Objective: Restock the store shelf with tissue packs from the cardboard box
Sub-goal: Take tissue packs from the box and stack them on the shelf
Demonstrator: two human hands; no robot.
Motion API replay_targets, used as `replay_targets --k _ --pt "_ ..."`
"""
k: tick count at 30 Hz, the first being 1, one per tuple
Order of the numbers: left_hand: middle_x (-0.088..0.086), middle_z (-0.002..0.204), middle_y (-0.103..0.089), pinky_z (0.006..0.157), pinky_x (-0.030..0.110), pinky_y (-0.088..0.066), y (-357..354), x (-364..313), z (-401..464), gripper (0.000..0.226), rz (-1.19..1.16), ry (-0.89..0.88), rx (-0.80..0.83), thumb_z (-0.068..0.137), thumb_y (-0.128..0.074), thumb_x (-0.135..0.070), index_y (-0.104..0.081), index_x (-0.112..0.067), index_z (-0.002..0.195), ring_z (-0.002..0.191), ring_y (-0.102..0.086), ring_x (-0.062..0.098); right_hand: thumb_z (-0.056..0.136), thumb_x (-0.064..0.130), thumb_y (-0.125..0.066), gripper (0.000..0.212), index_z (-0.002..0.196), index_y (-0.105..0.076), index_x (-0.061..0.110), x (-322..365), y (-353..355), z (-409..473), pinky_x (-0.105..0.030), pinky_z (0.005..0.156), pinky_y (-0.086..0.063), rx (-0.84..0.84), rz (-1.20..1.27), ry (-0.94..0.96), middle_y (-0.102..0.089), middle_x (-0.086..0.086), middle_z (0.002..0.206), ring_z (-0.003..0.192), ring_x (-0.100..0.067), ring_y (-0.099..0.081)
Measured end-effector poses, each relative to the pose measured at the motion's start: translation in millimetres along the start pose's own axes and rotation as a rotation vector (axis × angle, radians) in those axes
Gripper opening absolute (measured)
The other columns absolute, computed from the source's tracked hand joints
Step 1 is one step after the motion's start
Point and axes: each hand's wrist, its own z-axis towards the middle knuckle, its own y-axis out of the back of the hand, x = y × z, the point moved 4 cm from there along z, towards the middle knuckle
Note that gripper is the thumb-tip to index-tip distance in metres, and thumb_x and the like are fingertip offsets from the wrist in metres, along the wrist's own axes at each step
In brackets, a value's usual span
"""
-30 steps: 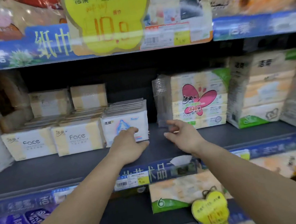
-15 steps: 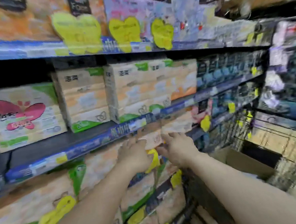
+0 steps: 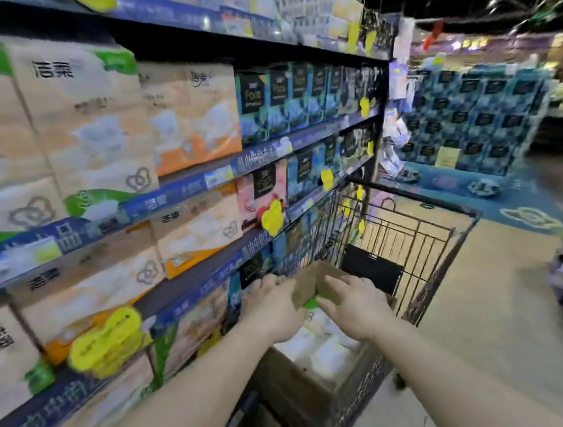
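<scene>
Both hands [image 3: 272,309] [image 3: 354,304] over cardboard box [image 3: 306,288] flap edge

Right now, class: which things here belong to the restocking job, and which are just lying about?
Job: cardboard box, white tissue packs inside it, left hand, right hand, store shelf.
Lying about: wire trolley, far blue display stack, yellow price tags.

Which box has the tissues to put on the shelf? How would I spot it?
Find the black wire shopping cart parked beside the shelves. At its near end sits a brown cardboard box, flaps open, with white tissue packs inside; both hands hover over it. It is the only plain brown thing; everything shelved is printed and colourful.
</scene>
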Motion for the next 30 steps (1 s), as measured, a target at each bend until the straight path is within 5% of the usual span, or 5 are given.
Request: replay_targets --k 11,21,24,28,30 --pt "0.000 0.156 -0.019 0.113 0.047 -0.023 -89.3 3.7 178.3 0.061 0.008 0.047 0.187 0.093 -0.046 -0.045 -0.025 -0.031 0.148 0.141 -0.019 0.030 0.093 0.060 -0.038 0.064 0.149 -0.028 0.029 -118.4 -75.4 172.1 -0.041 0.102 -0.043 0.247 -0.043 -0.118 -0.044 -0.009 0.143 0.129 -0.033 -0.042" --pt "0.000 0.149 -0.037 0.109 0.036 -0.030 -192.8 7.4 259.5 0.065 -0.070 0.297 0.275 0.087 -0.051 -0.051 -0.029 -0.034 0.146 0.134 -0.034 0.028 0.093 0.055 -0.039 0.059 0.143 -0.037 0.024 -204.2 -178.8 299.7 -0.039 0.098 -0.045 0.529 -0.098 0.011 -0.051 -0.010 0.137 0.123 -0.032 -0.048" --pt "0.005 0.134 -0.051 0.099 0.039 -0.043 -239.3 -3.0 275.7 0.069 -0.219 0.480 0.362 0.081 -0.053 -0.058 -0.036 -0.027 0.140 0.120 -0.047 0.032 0.095 0.048 -0.042 0.056 0.145 -0.033 0.022 -222.6 -207.2 330.5 -0.039 0.101 -0.042 0.631 -0.101 0.080 -0.048 -0.010 0.140 0.125 -0.032 -0.047" --pt "0.008 0.103 -0.064 0.070 0.034 -0.050 -302.5 -23.2 296.3 0.057 -0.362 0.627 0.463 0.086 -0.048 -0.043 -0.042 -0.011 0.133 0.090 -0.062 0.028 0.098 0.040 -0.042 0.057 0.149 -0.026 0.021 -243.9 -242.7 361.6 -0.037 0.105 -0.037 0.763 -0.089 0.150 -0.041 -0.013 0.147 0.132 -0.032 -0.041" --pt "0.008 0.115 -0.062 0.079 0.032 -0.050 -321.6 -34.0 304.3 0.046 -0.417 0.657 0.474 0.090 -0.049 -0.038 -0.048 -0.015 0.131 0.100 -0.061 0.028 0.099 0.037 -0.042 0.057 0.150 -0.024 0.020 -249.6 -259.5 373.8 -0.037 0.105 -0.038 0.811 -0.080 0.186 -0.041 -0.014 0.147 0.131 -0.033 -0.043"
